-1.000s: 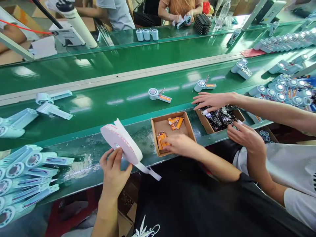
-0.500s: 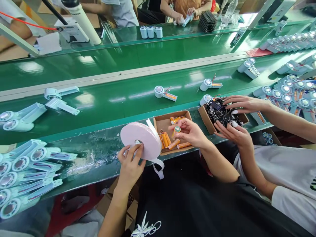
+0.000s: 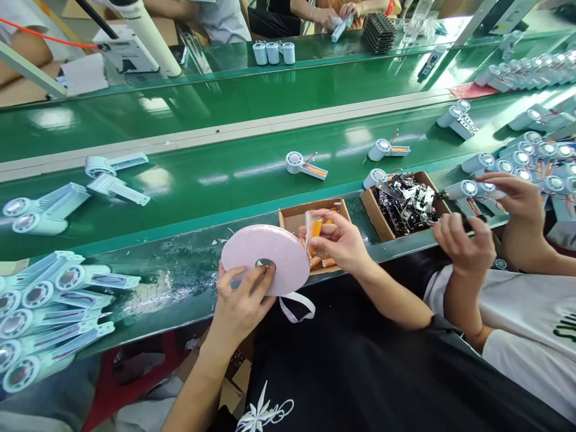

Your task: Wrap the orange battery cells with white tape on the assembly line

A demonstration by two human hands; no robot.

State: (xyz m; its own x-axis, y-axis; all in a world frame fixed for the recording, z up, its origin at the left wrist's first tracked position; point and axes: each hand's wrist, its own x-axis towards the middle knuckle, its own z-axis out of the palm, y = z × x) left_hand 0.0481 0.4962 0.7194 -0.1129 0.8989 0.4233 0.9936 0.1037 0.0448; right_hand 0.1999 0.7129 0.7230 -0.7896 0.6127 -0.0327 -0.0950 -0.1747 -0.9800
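My left hand point(image 3: 243, 294) grips a large pale tape roll point(image 3: 243, 249) at its centre hole, the roll tilted above the bench edge. A loose strip of tape point(image 3: 297, 307) hangs in a loop below it. My right hand point(image 3: 339, 243) pinches an orange battery cell point(image 3: 316, 228) upright at the roll's right edge, with a white tape end against the cell's left side. Behind and below this hand lies a cardboard box point(image 3: 288, 215) with more orange cells in it, partly hidden by the hand and the roll.
Right of my hand stands a box of circuit boards point(image 3: 407, 201), with a co-worker's hands point(image 3: 468, 243) beside it. Pale blue fan housings point(image 3: 38, 294) are piled at the left. More units point(image 3: 294, 162) lie on the green conveyor point(image 3: 202, 174). People sit across it.
The roll has shifted slightly right. My right hand has brought the cell left against the tape end, the cell now upright. The co-worker's hands have moved off the circuit boards to the right.
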